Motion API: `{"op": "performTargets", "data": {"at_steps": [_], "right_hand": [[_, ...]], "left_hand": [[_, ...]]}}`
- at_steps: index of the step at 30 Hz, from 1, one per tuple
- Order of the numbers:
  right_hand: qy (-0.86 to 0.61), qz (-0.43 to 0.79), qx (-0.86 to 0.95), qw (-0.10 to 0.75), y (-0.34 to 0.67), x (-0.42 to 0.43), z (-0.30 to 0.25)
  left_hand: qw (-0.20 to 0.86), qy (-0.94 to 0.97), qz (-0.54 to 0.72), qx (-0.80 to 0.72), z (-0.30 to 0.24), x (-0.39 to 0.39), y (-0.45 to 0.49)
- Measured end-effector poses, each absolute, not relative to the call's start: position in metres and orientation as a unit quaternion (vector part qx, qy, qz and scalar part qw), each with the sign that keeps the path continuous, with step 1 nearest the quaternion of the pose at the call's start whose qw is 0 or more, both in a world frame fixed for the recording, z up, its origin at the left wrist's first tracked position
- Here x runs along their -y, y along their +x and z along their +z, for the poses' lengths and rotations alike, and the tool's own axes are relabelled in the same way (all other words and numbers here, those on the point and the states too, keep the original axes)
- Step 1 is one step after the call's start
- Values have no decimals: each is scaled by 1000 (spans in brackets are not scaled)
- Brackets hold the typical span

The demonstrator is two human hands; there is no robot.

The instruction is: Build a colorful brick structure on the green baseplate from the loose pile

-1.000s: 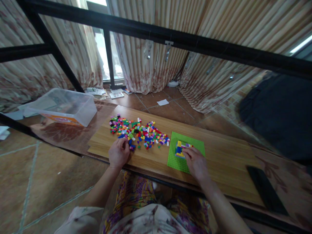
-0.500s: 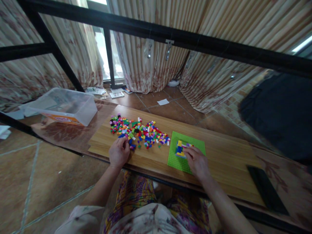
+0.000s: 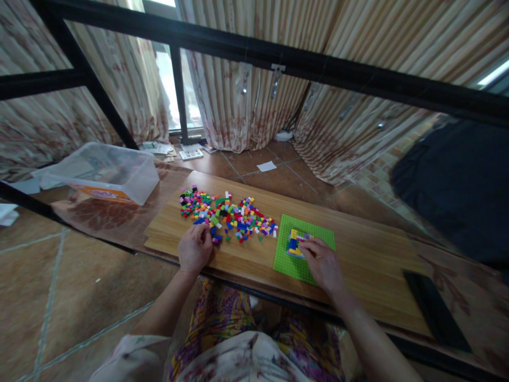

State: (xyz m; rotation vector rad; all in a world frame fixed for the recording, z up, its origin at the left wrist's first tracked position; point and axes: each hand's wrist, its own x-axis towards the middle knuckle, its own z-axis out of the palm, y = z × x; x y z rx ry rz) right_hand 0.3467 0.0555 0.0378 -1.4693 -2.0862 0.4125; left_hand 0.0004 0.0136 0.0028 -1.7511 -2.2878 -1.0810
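A green baseplate [image 3: 286, 260] lies on the wooden board, carrying a small build of coloured toy bricks [image 3: 293, 243] in yellow, blue, white and purple. My right hand [image 3: 323, 262] is over the right part of this build, its fingers pinched together at the bricks. Whatever sits between those fingertips is too small to make out. My left hand [image 3: 194, 248] rests curled at the near edge of a spread of loose toy bricks [image 3: 242, 215]. Its fingers are closed, and they hide anything they hold. A few blue bricks [image 3: 216, 240] lie right beside it.
On the left stands a clear plastic tub [image 3: 139, 180] with an orange label. A dark flat object [image 3: 435, 310] lies at the board's right end. Black metal bars [image 3: 254, 48] cross in front of the curtains [image 3: 254, 111]. The wooden board [image 3: 366, 260] extends right of the baseplate.
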Motion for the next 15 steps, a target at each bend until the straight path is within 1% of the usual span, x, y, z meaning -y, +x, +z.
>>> {"op": "performTargets", "data": {"at_steps": [3, 6, 9, 15], "right_hand": [[-539, 139, 790, 255, 347, -56, 40], [-537, 118, 796, 254, 348, -54, 39], [-541, 100, 792, 265, 348, -50, 37], [-536, 101, 783, 299, 348, -43, 38]], "left_hand": [[32, -568, -352, 743, 3, -14, 1], [31, -570, -349, 743, 3, -13, 1], [31, -574, -340, 744, 5, -13, 1], [32, -571, -344, 745, 6, -13, 1]]}}
